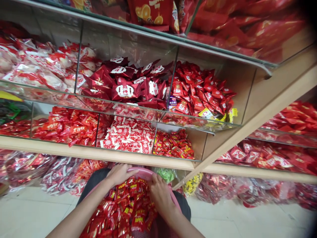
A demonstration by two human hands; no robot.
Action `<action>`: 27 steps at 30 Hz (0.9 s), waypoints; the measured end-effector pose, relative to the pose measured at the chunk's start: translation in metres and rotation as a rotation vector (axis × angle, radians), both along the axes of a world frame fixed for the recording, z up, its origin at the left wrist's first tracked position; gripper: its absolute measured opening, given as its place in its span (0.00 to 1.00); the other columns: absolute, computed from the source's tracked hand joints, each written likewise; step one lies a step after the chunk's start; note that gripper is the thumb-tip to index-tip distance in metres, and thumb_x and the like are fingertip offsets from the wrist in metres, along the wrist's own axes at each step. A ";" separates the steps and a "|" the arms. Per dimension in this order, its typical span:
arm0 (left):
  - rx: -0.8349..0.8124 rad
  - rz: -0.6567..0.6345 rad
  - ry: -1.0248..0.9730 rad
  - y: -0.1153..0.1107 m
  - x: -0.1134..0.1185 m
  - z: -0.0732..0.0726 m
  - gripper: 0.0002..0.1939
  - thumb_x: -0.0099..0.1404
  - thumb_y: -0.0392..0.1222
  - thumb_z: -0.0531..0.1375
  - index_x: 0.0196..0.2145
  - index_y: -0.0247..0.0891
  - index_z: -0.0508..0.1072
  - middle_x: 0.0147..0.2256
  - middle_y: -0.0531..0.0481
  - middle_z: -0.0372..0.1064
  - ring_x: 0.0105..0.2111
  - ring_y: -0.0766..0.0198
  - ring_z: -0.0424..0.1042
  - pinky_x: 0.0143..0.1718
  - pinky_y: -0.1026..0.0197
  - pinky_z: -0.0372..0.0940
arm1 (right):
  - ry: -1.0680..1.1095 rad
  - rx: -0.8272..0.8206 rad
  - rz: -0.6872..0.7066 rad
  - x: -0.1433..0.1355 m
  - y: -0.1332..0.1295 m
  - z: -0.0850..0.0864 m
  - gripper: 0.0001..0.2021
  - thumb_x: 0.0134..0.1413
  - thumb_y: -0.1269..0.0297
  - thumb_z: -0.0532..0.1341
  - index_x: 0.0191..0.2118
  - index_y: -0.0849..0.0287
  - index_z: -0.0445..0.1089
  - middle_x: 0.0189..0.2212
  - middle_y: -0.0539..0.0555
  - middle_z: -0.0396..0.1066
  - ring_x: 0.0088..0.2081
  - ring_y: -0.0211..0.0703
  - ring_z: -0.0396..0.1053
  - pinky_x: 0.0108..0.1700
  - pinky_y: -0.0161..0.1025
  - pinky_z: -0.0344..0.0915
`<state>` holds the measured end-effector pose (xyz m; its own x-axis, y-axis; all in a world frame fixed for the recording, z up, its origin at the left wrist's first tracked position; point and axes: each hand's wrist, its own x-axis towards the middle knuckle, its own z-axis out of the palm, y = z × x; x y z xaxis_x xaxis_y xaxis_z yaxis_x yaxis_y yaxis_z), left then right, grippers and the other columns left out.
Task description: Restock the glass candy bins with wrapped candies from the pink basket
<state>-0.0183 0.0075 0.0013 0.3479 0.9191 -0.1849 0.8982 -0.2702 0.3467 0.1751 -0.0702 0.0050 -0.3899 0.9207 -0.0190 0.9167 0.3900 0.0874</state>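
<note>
A pink basket [143, 171] is held by its far rim just below the wooden ledge [74, 149] of a shelf unit, and is loaded with small red packets [132, 201] printed in yellow. It is set between two dark-clothed legs [182, 202], by which it is probably steadied so that its weight need not be borne by the arms alone. The left hand [121, 174] is laid over the rim, its fingers bent together around the far side and its thumb stretched along the top; the rim seems to be clamped between them, though the fingertips are hidden. By the right hand [159, 191] the rim is held further along, fingers close together and curled over it; where its thumb lies cannot be told. With the hands spaced apart, tipping is likely better resisted. Above the ledge, different sweets are kept from mixing by upright dividers [97, 130]: white-and-red pieces [128, 135] are penned beside similar red-and-yellow ones [173, 144], and maroon packets [126, 91] are heaped one tier up. Under the ledge, bulky clear bags [218, 188] are lodged on the tiled floor [218, 219], presumably where their bulk is most easily supported.
</note>
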 end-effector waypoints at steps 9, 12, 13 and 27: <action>0.018 -0.017 0.019 0.000 -0.001 -0.002 0.30 0.58 0.67 0.41 0.27 0.42 0.70 0.28 0.48 0.73 0.32 0.56 0.73 0.30 0.63 0.59 | 0.116 -0.025 -0.006 0.009 0.002 0.003 0.13 0.47 0.76 0.57 0.41 0.62 0.66 0.37 0.59 0.67 0.40 0.47 0.66 0.40 0.40 0.64; 0.017 -0.019 0.012 0.001 -0.001 -0.001 0.30 0.58 0.67 0.41 0.26 0.42 0.70 0.27 0.48 0.73 0.32 0.56 0.73 0.31 0.63 0.59 | 0.145 -0.030 -0.014 0.011 0.002 0.003 0.12 0.49 0.76 0.56 0.41 0.61 0.66 0.38 0.58 0.67 0.39 0.46 0.67 0.39 0.39 0.64; 0.016 -0.013 0.011 0.001 0.000 -0.001 0.30 0.58 0.67 0.41 0.26 0.42 0.70 0.27 0.48 0.73 0.31 0.56 0.73 0.30 0.63 0.59 | 0.147 -0.035 -0.015 0.012 0.002 0.003 0.11 0.49 0.76 0.55 0.40 0.61 0.66 0.37 0.58 0.67 0.39 0.46 0.67 0.38 0.39 0.64; 0.008 0.016 -0.005 -0.001 0.000 0.001 0.30 0.57 0.68 0.42 0.26 0.42 0.70 0.28 0.48 0.73 0.33 0.55 0.73 0.31 0.63 0.59 | 0.192 -0.078 -0.049 0.013 0.009 0.014 0.12 0.49 0.69 0.59 0.42 0.57 0.63 0.39 0.54 0.66 0.37 0.45 0.69 0.33 0.37 0.63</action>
